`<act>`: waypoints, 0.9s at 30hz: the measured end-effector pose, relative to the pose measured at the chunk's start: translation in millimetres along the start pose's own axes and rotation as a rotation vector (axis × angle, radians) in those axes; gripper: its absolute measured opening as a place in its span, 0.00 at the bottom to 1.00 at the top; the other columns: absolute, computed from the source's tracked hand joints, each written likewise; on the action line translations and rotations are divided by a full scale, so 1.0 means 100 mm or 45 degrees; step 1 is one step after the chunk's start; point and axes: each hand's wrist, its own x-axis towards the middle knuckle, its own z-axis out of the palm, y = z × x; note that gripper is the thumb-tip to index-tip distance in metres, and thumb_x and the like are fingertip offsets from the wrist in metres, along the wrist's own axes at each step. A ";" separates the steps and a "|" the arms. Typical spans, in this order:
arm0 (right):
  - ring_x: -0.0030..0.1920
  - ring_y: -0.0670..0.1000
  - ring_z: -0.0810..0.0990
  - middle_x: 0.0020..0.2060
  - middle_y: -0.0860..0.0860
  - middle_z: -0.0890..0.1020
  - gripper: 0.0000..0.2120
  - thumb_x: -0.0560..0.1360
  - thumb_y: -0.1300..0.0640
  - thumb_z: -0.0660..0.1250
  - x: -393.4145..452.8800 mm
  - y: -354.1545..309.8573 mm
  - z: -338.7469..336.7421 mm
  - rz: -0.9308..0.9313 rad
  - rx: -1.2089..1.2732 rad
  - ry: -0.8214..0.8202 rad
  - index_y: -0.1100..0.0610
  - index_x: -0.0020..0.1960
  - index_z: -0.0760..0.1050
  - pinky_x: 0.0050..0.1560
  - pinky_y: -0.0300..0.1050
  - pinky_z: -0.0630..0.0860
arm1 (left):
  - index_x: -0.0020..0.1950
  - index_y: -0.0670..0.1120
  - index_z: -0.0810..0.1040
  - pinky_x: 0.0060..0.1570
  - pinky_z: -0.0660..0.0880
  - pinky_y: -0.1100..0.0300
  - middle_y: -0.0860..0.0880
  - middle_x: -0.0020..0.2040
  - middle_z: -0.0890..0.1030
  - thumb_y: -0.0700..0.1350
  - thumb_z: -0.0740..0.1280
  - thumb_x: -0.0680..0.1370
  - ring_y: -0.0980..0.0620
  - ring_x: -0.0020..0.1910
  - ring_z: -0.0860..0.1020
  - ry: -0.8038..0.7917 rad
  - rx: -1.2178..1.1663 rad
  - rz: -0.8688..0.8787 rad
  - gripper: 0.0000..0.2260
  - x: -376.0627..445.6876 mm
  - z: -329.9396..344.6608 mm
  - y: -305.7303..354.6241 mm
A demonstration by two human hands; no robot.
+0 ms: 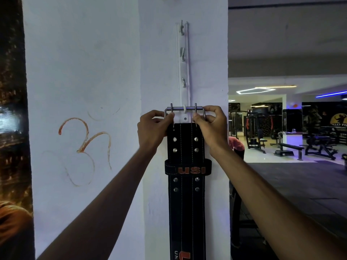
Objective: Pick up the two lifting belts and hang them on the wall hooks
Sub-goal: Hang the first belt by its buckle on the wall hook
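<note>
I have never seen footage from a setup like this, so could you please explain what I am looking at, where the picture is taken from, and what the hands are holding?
There is no machine here: a person wears a camera on the head, so you look forward along their own two bare arms. The single picture faces a white pillar in a gym, with benches and machines in the background on the right.

On the pillar is a vertical white rack of hooks. The three upper hooks show nothing hanging on them. The left hand and right hand each pinch one end of the metal buckle of a black lifting belt, which hangs straight down the pillar. The buckle's bar sits at the lowest hook, so the belt looks to be just going onto it. Only one belt is visible.
</note>
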 end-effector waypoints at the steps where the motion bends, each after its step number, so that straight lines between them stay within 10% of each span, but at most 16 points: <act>1: 0.44 0.56 0.85 0.40 0.53 0.86 0.16 0.72 0.53 0.75 -0.01 0.00 0.00 0.012 0.002 -0.012 0.50 0.56 0.73 0.52 0.58 0.82 | 0.48 0.42 0.84 0.46 0.86 0.46 0.45 0.37 0.88 0.50 0.76 0.74 0.47 0.36 0.87 0.002 -0.003 0.002 0.11 -0.01 0.00 -0.01; 9: 0.50 0.44 0.85 0.51 0.52 0.84 0.22 0.74 0.60 0.74 -0.46 0.23 -0.28 0.002 0.159 -0.133 0.55 0.65 0.72 0.51 0.37 0.81 | 0.65 0.50 0.80 0.41 0.82 0.63 0.44 0.46 0.89 0.46 0.74 0.78 0.51 0.44 0.87 -0.343 -0.157 -0.067 0.16 -0.44 -0.20 -0.30; 16: 0.48 0.40 0.84 0.49 0.49 0.84 0.14 0.75 0.63 0.72 -0.69 0.42 -0.33 -0.036 0.018 -0.095 0.59 0.60 0.76 0.48 0.32 0.78 | 0.57 0.44 0.85 0.48 0.81 0.55 0.46 0.45 0.89 0.46 0.72 0.79 0.49 0.47 0.87 -0.288 -0.070 -0.068 0.10 -0.59 -0.26 -0.51; 21: 0.57 0.47 0.79 0.54 0.38 0.77 0.12 0.78 0.59 0.67 -1.01 0.34 -0.35 -0.394 -0.375 0.198 0.57 0.61 0.75 0.57 0.46 0.77 | 0.58 0.49 0.84 0.52 0.82 0.55 0.51 0.49 0.88 0.54 0.68 0.81 0.55 0.49 0.86 -0.184 0.072 0.030 0.12 -0.84 -0.33 -0.61; 27: 0.60 0.55 0.77 0.56 0.54 0.80 0.11 0.75 0.65 0.66 -2.21 0.55 -0.58 -0.564 -0.641 0.087 0.60 0.57 0.78 0.61 0.53 0.72 | 0.59 0.48 0.82 0.49 0.76 0.74 0.60 0.49 0.83 0.48 0.67 0.82 0.66 0.49 0.82 -0.053 0.325 0.020 0.08 -1.75 -0.68 -0.88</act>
